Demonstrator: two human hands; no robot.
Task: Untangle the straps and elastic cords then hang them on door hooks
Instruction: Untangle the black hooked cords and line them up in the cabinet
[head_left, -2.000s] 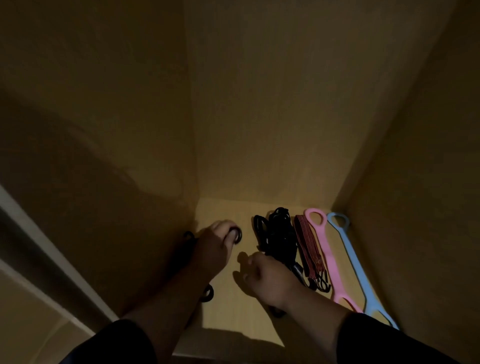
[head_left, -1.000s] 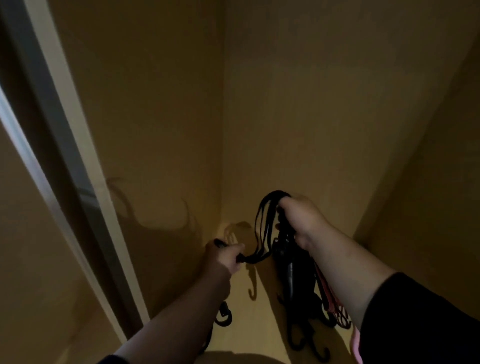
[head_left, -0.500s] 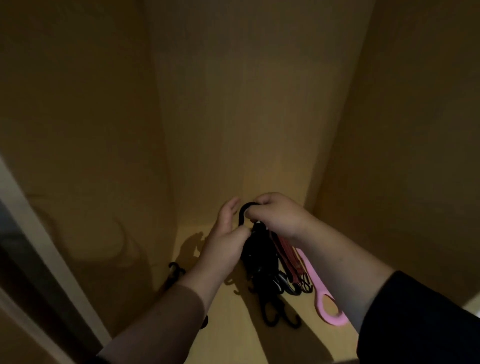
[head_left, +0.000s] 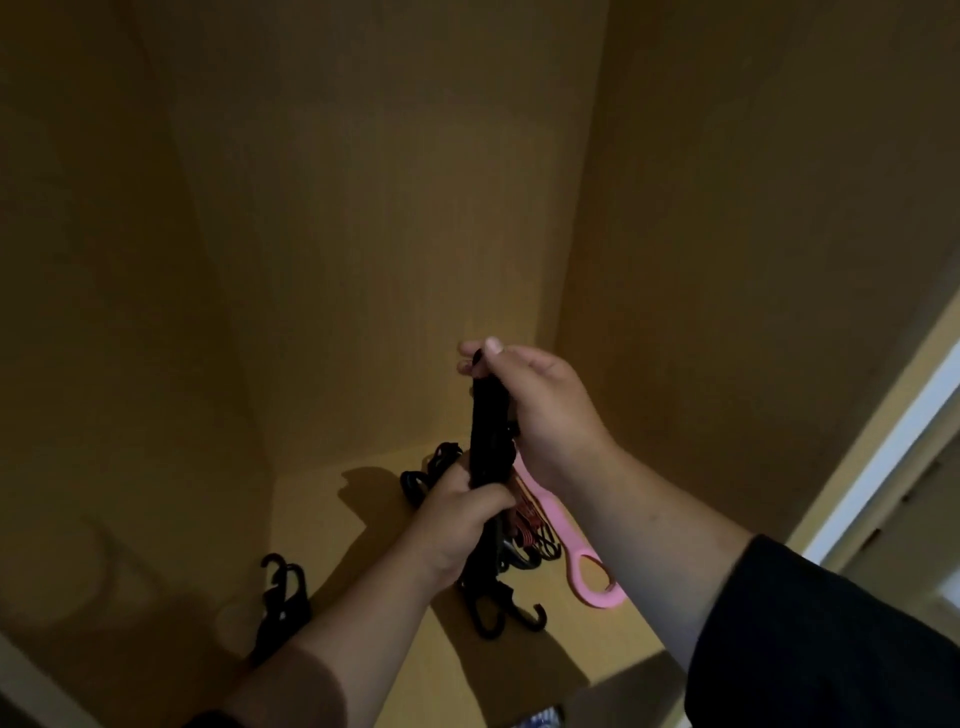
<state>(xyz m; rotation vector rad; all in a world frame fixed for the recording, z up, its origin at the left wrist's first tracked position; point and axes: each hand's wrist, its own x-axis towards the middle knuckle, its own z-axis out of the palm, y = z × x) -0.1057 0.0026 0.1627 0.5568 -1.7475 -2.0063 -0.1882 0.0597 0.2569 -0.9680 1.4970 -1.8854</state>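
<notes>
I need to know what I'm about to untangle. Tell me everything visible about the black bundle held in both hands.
The black bundle is a dark clump of cords, held roughly upright above the cupboard floor. The right hand pinches its top end; the left hand grips it lower down. Below that grip, black hooks dangle close to the floor. The dim light hides single strands and the material.
</notes>
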